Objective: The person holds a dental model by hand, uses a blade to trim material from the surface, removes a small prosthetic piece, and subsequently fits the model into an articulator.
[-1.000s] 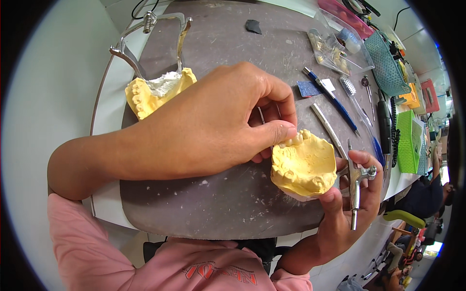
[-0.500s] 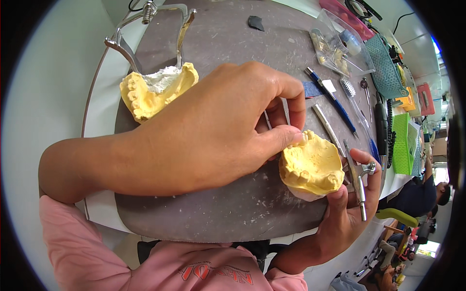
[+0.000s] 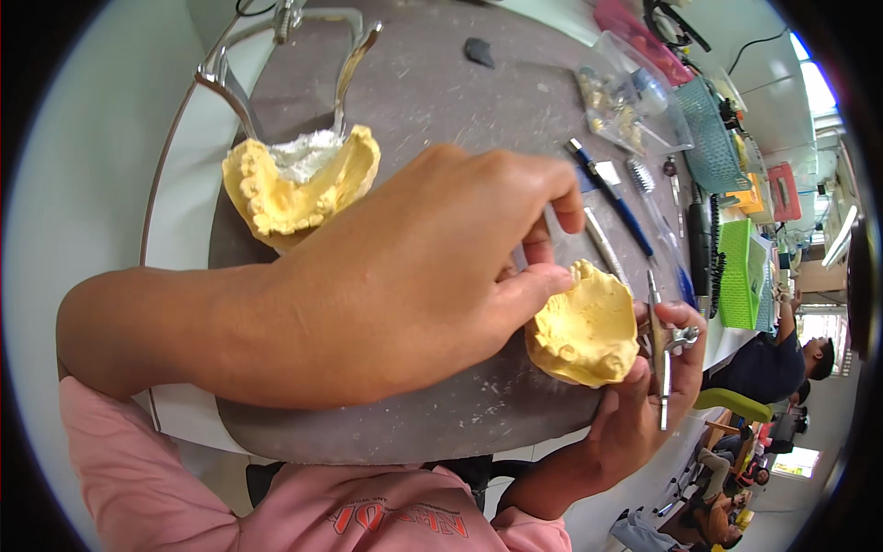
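My right hand [image 3: 635, 405] holds a yellow dental cast [image 3: 589, 327] from below and the right, its hollow side turned up. A metal articulator arm [image 3: 659, 354] with a thumbscrew stands between that hand's fingers, beside the cast. From the left my left hand [image 3: 451, 258] reaches across, its thumb against the teeth on the cast's left edge. Its other fingers curl behind, and what they pinch, if anything, is hidden. Beyond my left forearm lies a second yellow dental cast [image 3: 299, 202] with white plaster, attached to a metal articulator frame [image 3: 342, 87].
Right of the cast lie a blue pen-like tool [image 3: 612, 198], a slim metal instrument [image 3: 607, 247] and a toothbrush [image 3: 642, 175]. Farther off stand a clear box [image 3: 658, 120] of small parts, a teal basket [image 3: 713, 138] and a green basket [image 3: 736, 276]. A dark scrap [image 3: 478, 52] lies at the back.
My view has shifted slightly. The cast in my right hand is tipped a little, hiding its white base, and the left hand's fingers have shifted slightly while its thumb stays at the teeth.
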